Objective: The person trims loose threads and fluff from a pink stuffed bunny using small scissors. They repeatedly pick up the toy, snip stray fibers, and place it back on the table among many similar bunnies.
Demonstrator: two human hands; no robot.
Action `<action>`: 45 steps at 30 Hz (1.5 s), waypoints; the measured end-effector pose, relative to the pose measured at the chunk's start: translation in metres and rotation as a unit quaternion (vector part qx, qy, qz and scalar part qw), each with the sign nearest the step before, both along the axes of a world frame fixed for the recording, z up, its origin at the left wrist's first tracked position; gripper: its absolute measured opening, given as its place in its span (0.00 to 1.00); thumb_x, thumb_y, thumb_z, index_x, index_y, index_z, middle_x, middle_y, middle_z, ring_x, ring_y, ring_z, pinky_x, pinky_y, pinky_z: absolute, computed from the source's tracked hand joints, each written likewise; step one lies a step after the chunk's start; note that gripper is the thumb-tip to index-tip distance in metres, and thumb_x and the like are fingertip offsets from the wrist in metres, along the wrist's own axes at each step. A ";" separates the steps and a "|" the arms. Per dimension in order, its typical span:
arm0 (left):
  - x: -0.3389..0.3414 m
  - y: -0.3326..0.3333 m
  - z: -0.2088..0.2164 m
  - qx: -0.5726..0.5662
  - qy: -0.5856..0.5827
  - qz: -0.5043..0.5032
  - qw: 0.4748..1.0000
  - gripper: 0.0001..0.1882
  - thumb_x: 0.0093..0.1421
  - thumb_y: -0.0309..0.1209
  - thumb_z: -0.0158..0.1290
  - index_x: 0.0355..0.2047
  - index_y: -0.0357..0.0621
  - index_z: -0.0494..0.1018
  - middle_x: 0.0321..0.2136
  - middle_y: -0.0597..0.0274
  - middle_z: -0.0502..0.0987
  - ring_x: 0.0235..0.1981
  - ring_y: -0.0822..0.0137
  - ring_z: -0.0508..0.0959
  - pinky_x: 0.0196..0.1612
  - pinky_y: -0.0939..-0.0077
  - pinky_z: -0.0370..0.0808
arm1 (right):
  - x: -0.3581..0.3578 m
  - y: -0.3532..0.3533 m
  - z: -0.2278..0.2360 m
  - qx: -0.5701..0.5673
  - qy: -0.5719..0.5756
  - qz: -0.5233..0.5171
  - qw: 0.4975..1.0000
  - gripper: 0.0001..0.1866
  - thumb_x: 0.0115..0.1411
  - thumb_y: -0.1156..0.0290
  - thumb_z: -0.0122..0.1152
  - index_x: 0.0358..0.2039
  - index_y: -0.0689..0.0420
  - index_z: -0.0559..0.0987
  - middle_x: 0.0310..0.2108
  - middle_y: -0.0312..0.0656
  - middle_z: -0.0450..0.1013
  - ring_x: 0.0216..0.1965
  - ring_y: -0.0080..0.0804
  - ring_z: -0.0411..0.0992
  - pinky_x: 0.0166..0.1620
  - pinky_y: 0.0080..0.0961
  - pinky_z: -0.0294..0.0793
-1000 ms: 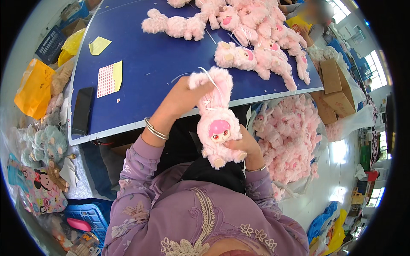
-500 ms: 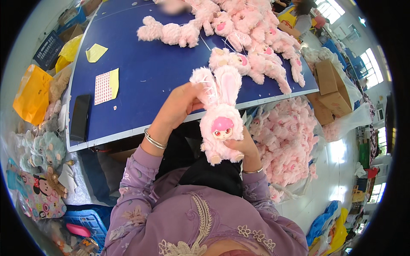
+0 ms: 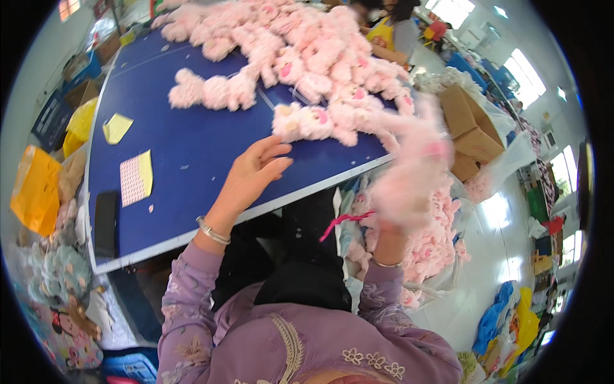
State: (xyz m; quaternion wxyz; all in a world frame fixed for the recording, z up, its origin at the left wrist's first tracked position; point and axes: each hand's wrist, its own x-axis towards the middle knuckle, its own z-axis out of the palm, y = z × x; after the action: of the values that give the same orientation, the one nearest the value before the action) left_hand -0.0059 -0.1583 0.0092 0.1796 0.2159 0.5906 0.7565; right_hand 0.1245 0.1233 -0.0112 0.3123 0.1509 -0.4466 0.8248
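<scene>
A pink plush rabbit, smeared by motion, is held up by my right hand at the table's right corner, over a heap of pink plush toys. The hand is blurred too and partly covered by the toy. A dark pink cord trails to the left near my right wrist. My left hand is empty, fingers stretched out, above the front part of the blue table. Just beyond its fingertips lies another pink plush toy with a bright pink face patch.
Many pink plush toys cover the table's far side. At left lie a printed sticker sheet, a yellow paper and a black phone-like object. An open cardboard box stands at right. A person in yellow is beyond.
My right hand has swung the rabbit to the right, away from my lap. My left hand has let go of its ears and opened. The view has shifted, showing more of the far table.
</scene>
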 end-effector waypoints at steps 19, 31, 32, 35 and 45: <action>-0.095 0.061 -0.026 -0.320 0.278 0.105 0.900 0.29 0.49 0.48 0.61 0.38 0.34 0.72 0.37 0.42 0.76 0.41 0.49 0.76 0.45 0.62 0.72 | -0.087 -0.059 -0.022 0.089 -0.361 0.003 0.928 0.17 0.68 0.62 0.46 0.48 0.63 0.70 0.36 0.43 0.72 0.19 0.20 0.64 0.20 0.17 0.64; -0.025 0.039 -0.050 -0.091 0.176 0.187 0.962 0.23 0.52 0.34 0.62 0.42 0.35 0.66 0.34 0.57 0.73 0.33 0.70 0.73 0.37 0.74 0.73 | -0.091 -0.093 -0.024 0.167 -0.274 -0.047 0.946 0.29 0.55 0.69 0.66 0.52 0.68 0.65 0.44 0.44 0.69 0.45 0.26 0.69 0.47 0.22 0.70; -0.021 0.039 -0.052 -0.052 0.169 0.209 0.962 0.24 0.52 0.33 0.62 0.43 0.35 0.65 0.35 0.58 0.74 0.34 0.70 0.73 0.38 0.75 0.73 | -0.090 -0.100 -0.023 0.170 -0.247 -0.042 0.953 0.29 0.54 0.70 0.66 0.52 0.67 0.64 0.45 0.44 0.69 0.46 0.27 0.69 0.48 0.23 0.70; 0.001 0.032 -0.036 0.019 0.060 0.169 0.984 0.22 0.56 0.30 0.59 0.47 0.35 0.65 0.40 0.59 0.73 0.38 0.71 0.74 0.40 0.77 0.74 | -0.085 -0.107 -0.019 0.222 -0.217 -0.012 0.951 0.30 0.54 0.72 0.65 0.54 0.66 0.64 0.47 0.43 0.69 0.47 0.27 0.69 0.50 0.23 0.70; 0.035 0.007 -0.058 0.270 -0.145 0.058 0.950 0.24 0.62 0.22 0.48 0.58 0.37 0.59 0.51 0.58 0.71 0.50 0.68 0.73 0.53 0.74 0.71 | -0.072 -0.107 -0.009 0.214 -0.258 0.089 0.938 0.14 0.56 0.75 0.62 0.42 0.66 0.74 0.35 0.35 0.72 0.28 0.12 0.67 0.29 0.12 0.67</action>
State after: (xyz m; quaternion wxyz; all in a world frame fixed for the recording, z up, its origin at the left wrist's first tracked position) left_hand 0.0295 -0.1514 -0.0483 0.1544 0.1094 0.3428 0.9202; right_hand 0.0527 0.0165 -0.0198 0.0719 0.0353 -0.6629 0.7444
